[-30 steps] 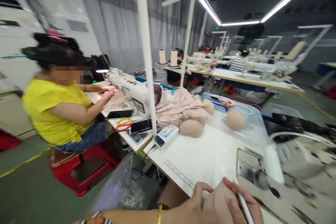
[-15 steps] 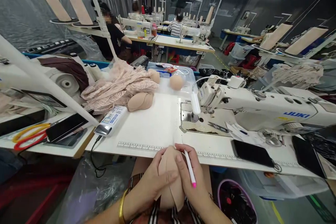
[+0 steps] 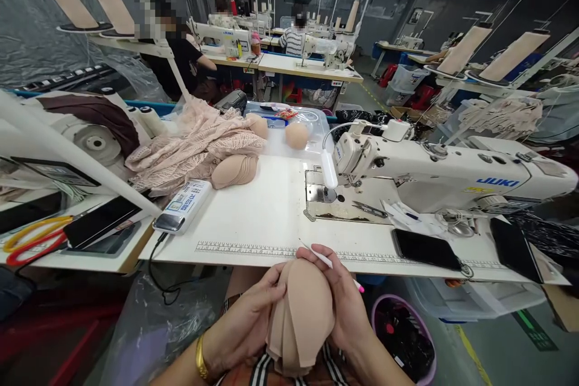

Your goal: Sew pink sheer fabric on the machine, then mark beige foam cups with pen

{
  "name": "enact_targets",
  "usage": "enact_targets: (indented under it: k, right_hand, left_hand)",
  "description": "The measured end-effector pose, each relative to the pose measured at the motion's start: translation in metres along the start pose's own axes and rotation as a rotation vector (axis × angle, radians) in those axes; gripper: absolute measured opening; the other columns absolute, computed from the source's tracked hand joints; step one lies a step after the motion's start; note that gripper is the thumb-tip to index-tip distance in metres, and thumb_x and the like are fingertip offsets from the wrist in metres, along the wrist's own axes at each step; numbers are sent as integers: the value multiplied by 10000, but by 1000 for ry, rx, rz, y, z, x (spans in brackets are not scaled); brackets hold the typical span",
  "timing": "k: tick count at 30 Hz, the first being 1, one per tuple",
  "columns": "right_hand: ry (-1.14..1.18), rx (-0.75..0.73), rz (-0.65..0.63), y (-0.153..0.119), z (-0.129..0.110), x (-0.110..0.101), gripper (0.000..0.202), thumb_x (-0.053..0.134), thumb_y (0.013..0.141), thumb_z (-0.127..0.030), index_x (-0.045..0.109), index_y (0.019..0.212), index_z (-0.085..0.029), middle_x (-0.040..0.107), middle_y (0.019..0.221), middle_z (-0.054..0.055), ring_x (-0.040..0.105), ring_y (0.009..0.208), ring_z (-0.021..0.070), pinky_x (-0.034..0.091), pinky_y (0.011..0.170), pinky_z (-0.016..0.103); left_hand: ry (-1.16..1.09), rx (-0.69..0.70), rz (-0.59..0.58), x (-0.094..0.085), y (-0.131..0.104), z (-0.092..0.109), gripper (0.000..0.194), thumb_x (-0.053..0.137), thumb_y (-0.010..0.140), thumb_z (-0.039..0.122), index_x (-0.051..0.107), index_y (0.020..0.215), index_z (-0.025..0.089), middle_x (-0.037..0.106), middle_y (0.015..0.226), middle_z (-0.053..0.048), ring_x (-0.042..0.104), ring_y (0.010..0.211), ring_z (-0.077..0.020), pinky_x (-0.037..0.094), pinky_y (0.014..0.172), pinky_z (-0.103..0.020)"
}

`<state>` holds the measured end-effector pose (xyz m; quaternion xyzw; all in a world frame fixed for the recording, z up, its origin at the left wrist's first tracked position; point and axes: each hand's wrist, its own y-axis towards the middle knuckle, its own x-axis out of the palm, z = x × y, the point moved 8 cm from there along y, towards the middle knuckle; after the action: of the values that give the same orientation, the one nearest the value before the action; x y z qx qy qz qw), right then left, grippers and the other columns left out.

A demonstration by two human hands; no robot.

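Note:
A stack of beige bra cups (image 3: 310, 307) is held between my two hands over my lap, just below the table's front edge. My left hand (image 3: 253, 316) is closed on the stack's left side, its thumb on the top face. Against the right side of the stack lies my right hand (image 3: 350, 304), which also grips a white marker pen (image 3: 320, 257) between its fingers. The pen's tip points toward the table and its pink end shows behind the hand. Another stack of beige cups (image 3: 235, 171) rests on the table beside pink lace fabric (image 3: 194, 136).
A sewing machine (image 3: 434, 163) stands on the right, with thread snips (image 3: 370, 210) and a black phone (image 3: 426, 249) near it. To the left are a white boxy device (image 3: 183, 208) with a cable and orange-handled scissors (image 3: 36, 238). A purple bin (image 3: 432, 344) sits below.
The cups have turned so their broad rounded face shows, and my hands have spread wider around them. The pen has tipped to lie behind my right fingers. The view has shifted slightly.

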<state>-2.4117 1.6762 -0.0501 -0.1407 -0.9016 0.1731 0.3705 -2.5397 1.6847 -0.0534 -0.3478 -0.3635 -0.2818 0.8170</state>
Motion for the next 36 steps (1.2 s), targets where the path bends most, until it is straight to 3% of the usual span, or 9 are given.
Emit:
enact_targets:
  k: [5,8,11,16,20,24,28,31,36]
  right_hand:
    - [-290,-201,-77,-10,-14,8,338,716,946,-536,667,1192,-308,743,1289,67,639,1239,304,462,1088,464]
    - [-367,-310,-104,-14,-26,16,345,670,969,-563,661,1214,-321,713,1320,57,613,1243,293,461,1080,442]
    - [-234,-291,-31,-8,-32,10,389,654,944,-635,656,1191,-334,727,1297,54,637,1142,277,516,994,430]
    - [-74,-176,-10,4,-27,3,423,706,888,-649,672,1142,-313,764,1245,75,670,1096,289,527,976,457]
    - [-69,-207,3,11,-28,4,395,722,892,-640,674,1099,-307,787,1160,54,663,1119,268,520,959,401]
    - [-110,-191,-73,17,-28,12,316,716,942,-572,667,1105,-306,774,1156,34,676,940,216,539,817,335]
    - [-87,-245,-92,17,-34,8,300,729,939,-553,665,1103,-311,768,1160,27,696,974,227,556,869,367]
    - [-72,-202,-157,16,-32,5,348,706,919,-617,666,1082,-312,784,1088,40,719,956,266,564,889,431]
    - [-85,-209,-169,13,-34,-6,419,671,898,-676,656,1094,-306,795,1025,65,724,987,303,539,942,484]
  left_hand:
    - [82,51,-16,8,-1,8,586,733,946,501,570,1447,244,613,1461,-117,534,1381,-329,419,1118,-422]
    - [133,33,-14,13,3,4,753,882,814,434,567,1472,249,645,1433,-122,570,1342,-344,453,1084,-416]
    - [15,-1,-28,14,8,0,643,852,834,399,651,1410,196,697,1376,-132,584,1338,-346,444,1119,-419]
    - [-152,-137,-36,4,15,-13,555,738,915,556,752,1287,143,748,1307,-141,592,1348,-350,406,1187,-439]
    - [-201,-171,-13,-3,20,-20,422,759,912,414,781,1223,129,770,1265,-144,614,1334,-355,396,1199,-451]
    - [-248,-199,-13,-2,22,-23,507,768,899,491,771,1244,119,774,1250,-161,595,1362,-377,382,1216,-478]
    - [-253,-116,-80,5,25,-14,460,719,950,377,708,1369,185,683,1439,-122,507,1459,-346,337,1252,-475]
    - [-262,-50,-166,8,24,-8,607,706,932,303,572,1522,251,602,1541,-94,458,1496,-348,310,1264,-491]
    - [-234,-99,-181,0,21,-15,652,712,915,303,543,1543,260,584,1558,-79,460,1493,-334,328,1240,-444]
